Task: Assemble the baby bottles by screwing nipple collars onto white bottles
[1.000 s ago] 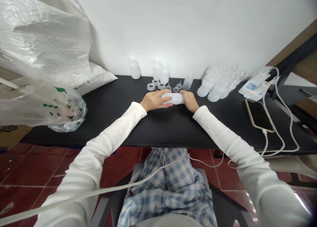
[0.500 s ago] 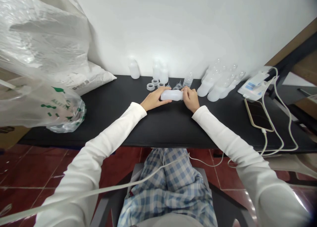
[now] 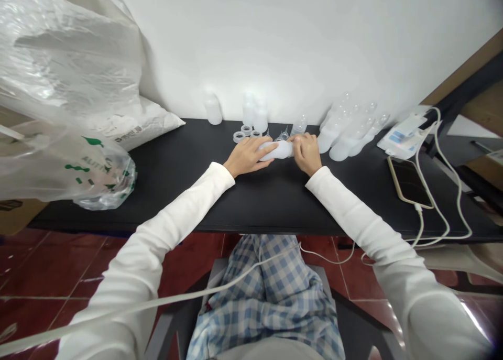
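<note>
1. Head view: clasping a white bottle around its left part with the left hand.
2. Gripping its right end in the curled right hand.
3. Held sideways over the black table, near and right of clear rings, left of clustered bottles.

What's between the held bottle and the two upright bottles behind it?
Clear rings and a partly hidden pointed piece, just behind the held bottle; head view shows it.
</note>
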A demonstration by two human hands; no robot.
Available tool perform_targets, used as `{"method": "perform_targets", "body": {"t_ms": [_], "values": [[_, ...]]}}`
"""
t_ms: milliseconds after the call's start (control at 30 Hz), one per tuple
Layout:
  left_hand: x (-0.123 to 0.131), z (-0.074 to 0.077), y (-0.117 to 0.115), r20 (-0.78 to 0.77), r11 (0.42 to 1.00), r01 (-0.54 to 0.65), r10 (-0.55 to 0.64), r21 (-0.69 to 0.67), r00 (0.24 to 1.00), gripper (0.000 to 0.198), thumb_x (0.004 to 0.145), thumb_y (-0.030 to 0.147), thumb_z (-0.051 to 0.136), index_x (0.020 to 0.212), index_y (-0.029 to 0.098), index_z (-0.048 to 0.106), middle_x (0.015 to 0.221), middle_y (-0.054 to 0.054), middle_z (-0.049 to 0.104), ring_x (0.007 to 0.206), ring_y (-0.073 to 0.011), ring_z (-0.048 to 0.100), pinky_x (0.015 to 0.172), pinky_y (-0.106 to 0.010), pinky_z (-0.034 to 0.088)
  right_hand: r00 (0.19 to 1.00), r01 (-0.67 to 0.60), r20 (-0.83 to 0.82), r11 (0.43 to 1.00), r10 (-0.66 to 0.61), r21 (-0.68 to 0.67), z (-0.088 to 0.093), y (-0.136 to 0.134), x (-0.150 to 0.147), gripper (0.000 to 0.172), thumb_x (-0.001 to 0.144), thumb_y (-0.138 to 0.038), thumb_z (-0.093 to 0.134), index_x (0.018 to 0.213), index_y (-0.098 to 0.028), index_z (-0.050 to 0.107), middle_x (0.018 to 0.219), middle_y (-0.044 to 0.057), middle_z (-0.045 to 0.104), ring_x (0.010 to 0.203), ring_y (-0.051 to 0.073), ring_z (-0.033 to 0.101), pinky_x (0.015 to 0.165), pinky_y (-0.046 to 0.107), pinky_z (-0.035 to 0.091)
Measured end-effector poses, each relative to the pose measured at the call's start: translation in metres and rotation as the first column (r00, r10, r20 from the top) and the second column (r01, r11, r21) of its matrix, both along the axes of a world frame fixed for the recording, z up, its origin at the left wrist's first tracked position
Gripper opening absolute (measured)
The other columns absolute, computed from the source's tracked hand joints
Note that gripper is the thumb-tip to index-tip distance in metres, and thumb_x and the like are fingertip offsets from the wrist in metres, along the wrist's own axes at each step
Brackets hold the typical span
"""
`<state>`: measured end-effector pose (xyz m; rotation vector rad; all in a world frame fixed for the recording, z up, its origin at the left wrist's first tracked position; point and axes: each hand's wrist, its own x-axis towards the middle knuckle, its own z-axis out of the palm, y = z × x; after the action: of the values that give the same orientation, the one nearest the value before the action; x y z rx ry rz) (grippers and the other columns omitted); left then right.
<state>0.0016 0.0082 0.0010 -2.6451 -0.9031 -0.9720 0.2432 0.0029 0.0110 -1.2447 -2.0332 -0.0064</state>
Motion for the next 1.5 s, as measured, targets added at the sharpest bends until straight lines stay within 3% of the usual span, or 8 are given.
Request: {"method": "perform_targets", "body": {"t_ms": [167, 267, 400, 500, 833, 1067, 1267, 1500], "values": [[-0.007, 0.000, 0.000, 0.340, 0.986, -0.141, 0.162, -0.084, 0.926, 0.052, 0.087, 0.059, 0.065, 0.121, 0.019, 0.067, 0.117, -0.014, 0.072, 0.109, -0.0292, 0.070, 0.091, -0.040, 0.054, 0.983, 0.139, -0.142, 0.976, -0.116, 0.169, 0.006, 0.003, 0.002, 0.074, 0.106, -0.051, -0.001, 0.124, -0.020, 0.065, 0.124, 0.015, 0.066, 0.122, 0.028, 0.059, 0.111, 0.051, 0.039], [-0.011, -0.004, 0.008, 0.635, 0.943, -0.152, 0.313, -0.296, 0.707, 0.057, 0.088, 0.072, 0.056, 0.109, 0.020, 0.065, 0.098, -0.008, 0.071, 0.084, -0.0206, 0.070, 0.072, -0.031, 0.054, 0.972, 0.196, -0.171, 0.960, -0.163, 0.200, 0.008, 0.011, 0.001, 0.065, 0.108, -0.045, 0.006, 0.138, -0.016, 0.056, 0.140, 0.017, 0.059, 0.136, 0.028, 0.051, 0.118, 0.051, 0.035], [-0.019, -0.013, 0.030, 0.804, 0.862, 0.012, 0.466, -0.506, 0.369, 0.071, 0.084, 0.087, 0.044, 0.101, 0.020, 0.060, 0.068, 0.001, 0.056, 0.047, -0.0093, 0.050, 0.043, -0.023, 0.035, 0.981, 0.190, 0.004, 0.969, -0.193, 0.158, 0.003, 0.022, -0.006, 0.055, 0.106, -0.039, 0.023, 0.154, -0.018, 0.040, 0.163, 0.017, 0.037, 0.154, 0.032, 0.031, 0.123, 0.059, 0.027], [-0.023, -0.017, 0.040, 0.820, 0.839, 0.068, 0.506, -0.540, 0.267, 0.078, 0.081, 0.092, 0.038, 0.103, 0.020, 0.059, 0.065, 0.002, 0.053, 0.042, -0.0074, 0.042, 0.039, -0.023, 0.028, 0.976, 0.176, 0.109, 0.978, -0.188, 0.110, -0.005, 0.028, -0.010, 0.057, 0.104, -0.037, 0.028, 0.157, -0.016, 0.036, 0.168, 0.017, 0.029, 0.158, 0.034, 0.024, 0.123, 0.064, 0.023], [-0.021, -0.016, 0.039, 0.821, 0.820, 0.117, 0.532, -0.561, 0.209, 0.070, 0.082, 0.089, 0.042, 0.096, 0.021, 0.056, 0.060, 0.004, 0.052, 0.037, -0.0057, 0.036, 0.034, -0.022, 0.023, 0.974, 0.219, 0.031, 0.967, -0.225, 0.133, -0.013, 0.032, -0.009, 0.049, 0.102, -0.035, 0.033, 0.146, -0.016, 0.045, 0.154, 0.021, 0.041, 0.155, 0.038, 0.025, 0.121, 0.068, 0.023], [-0.021, -0.016, 0.038, 0.816, 0.819, 0.113, 0.526, -0.562, 0.240, 0.068, 0.082, 0.088, 0.047, 0.096, 0.022, 0.056, 0.060, 0.003, 0.052, 0.038, -0.0070, 0.039, 0.034, -0.022, 0.025, 0.987, 0.138, -0.090, 0.988, -0.131, 0.074, -0.008, 0.035, -0.002, 0.048, 0.106, -0.048, 0.025, 0.132, -0.020, 0.053, 0.132, 0.021, 0.050, 0.134, 0.033, 0.047, 0.116, 0.060, 0.039], [-0.018, -0.012, 0.033, 0.822, 0.817, 0.134, 0.530, -0.561, 0.206, 0.057, 0.084, 0.078, 0.057, 0.089, 0.022, 0.053, 0.055, 0.006, 0.048, 0.035, -0.0058, 0.039, 0.033, -0.019, 0.025, 0.984, 0.120, -0.154, 0.979, -0.095, 0.166, -0.008, 0.038, 0.003, 0.050, 0.106, -0.050, 0.024, 0.143, -0.023, 0.044, 0.141, 0.019, 0.041, 0.143, 0.031, 0.042, 0.120, 0.059, 0.037], [-0.017, -0.008, 0.029, 0.828, 0.815, 0.180, 0.507, -0.551, 0.238, 0.054, 0.082, 0.073, 0.062, 0.087, 0.020, 0.054, 0.052, 0.007, 0.047, 0.033, -0.0053, 0.039, 0.031, -0.018, 0.023, 0.970, 0.080, -0.241, 0.953, -0.007, 0.293, -0.010, 0.035, 0.001, 0.054, 0.106, -0.056, 0.030, 0.148, -0.024, 0.039, 0.146, 0.017, 0.043, 0.146, 0.028, 0.041, 0.123, 0.059, 0.035]]}}
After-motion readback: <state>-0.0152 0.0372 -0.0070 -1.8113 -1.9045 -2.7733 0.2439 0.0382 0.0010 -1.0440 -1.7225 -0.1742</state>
